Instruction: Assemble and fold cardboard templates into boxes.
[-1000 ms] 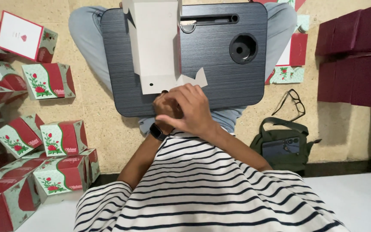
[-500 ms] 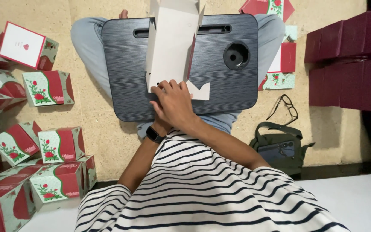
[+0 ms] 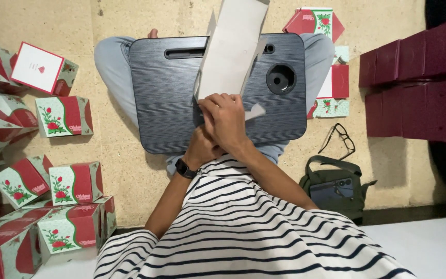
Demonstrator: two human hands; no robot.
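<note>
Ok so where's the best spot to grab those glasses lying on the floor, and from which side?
Take the glasses at the bridge between the lenses, coming straight down from above. They lie flat on the bare floor, beside the green bag but apart from it, so the top is open. Pinching the thin frame there likely keeps fingers off the lenses and folded arms.

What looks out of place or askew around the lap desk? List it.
Little stands out. The finished red-and-green boxes lie scattered at mixed angles on the floor, some tipped on their sides rather than stacked. A pair of glasses sits loose on the floor beside the green bag. The unfolded carton tilts across the lap desk.
</note>
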